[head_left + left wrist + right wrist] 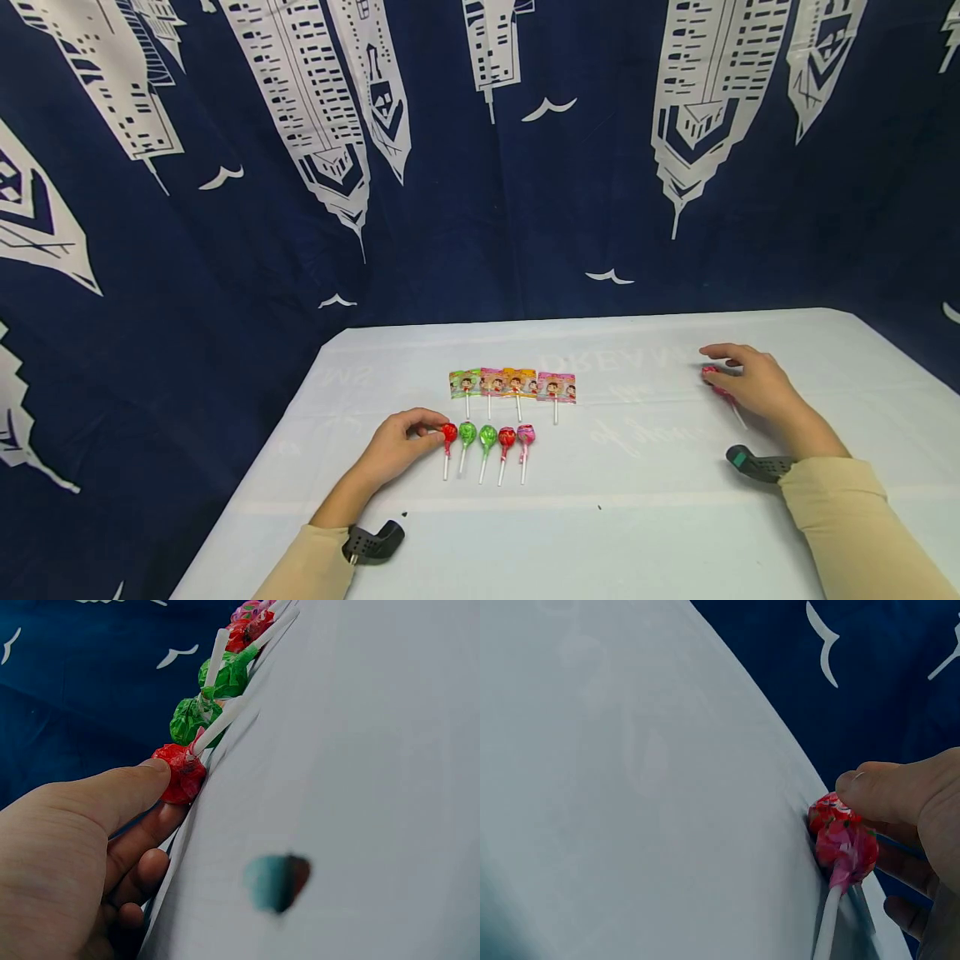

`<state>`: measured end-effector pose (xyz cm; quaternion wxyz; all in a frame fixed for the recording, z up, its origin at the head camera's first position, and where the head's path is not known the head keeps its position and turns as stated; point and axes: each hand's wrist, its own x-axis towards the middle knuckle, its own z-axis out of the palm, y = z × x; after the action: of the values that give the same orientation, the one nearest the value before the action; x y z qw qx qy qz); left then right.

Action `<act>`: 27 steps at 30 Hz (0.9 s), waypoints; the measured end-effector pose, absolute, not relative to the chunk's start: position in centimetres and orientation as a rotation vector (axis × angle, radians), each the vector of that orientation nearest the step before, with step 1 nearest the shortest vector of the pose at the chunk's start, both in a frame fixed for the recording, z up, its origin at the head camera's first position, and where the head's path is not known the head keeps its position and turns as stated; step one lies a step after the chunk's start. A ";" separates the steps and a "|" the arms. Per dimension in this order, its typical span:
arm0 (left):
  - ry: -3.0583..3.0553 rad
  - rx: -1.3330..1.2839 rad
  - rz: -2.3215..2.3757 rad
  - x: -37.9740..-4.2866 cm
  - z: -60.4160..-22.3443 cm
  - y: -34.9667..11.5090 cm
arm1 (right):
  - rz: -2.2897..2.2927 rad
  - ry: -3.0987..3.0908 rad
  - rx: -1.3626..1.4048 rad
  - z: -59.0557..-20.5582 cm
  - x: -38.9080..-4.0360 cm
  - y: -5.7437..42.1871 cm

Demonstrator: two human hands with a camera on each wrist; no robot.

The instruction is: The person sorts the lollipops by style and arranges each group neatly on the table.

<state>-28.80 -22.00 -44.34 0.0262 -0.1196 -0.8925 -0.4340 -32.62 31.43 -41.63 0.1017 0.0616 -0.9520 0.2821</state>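
In the head view my left hand [401, 442] is at the left end of a row of wrapped lollipops. Its thumb and a finger pinch the red lollipop [180, 774]. Beside this one lie a green lollipop [467, 433], another green lollipop [487, 437], a second red lollipop [506, 438] and a pink lollipop [526, 435]. Far to the right, my right hand [753, 387] reaches over a pink-red lollipop [847, 851], fingers spread and thumb touching its top. A red wrapped head [826, 811] shows beneath the thumb; whether it is a separate lollipop I cannot tell.
Behind the row lie several flat-packed lollipops [517, 383] in green, pink and orange wrappers, sticks toward me. Everything rests on a white-covered table [600, 550]. A dark blue patterned cloth [495, 208] hangs behind it. Small dark specks dot the near tabletop.
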 end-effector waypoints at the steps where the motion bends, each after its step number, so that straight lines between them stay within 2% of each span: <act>1: -2.758 -0.370 -1.342 -28.8 -44.3 -22.0 | 0.837 -2.815 0.174 -41.8 -32.6 31.5; 27: -2.760 -0.379 -1.333 -28.7 -44.3 -22.0 | 0.876 -2.837 0.041 -43.4 -32.9 31.3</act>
<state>-28.75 -21.98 -44.35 0.0266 -0.1227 -0.8933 -0.4316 -32.86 31.32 -43.39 0.0860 0.0136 -0.9518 0.2940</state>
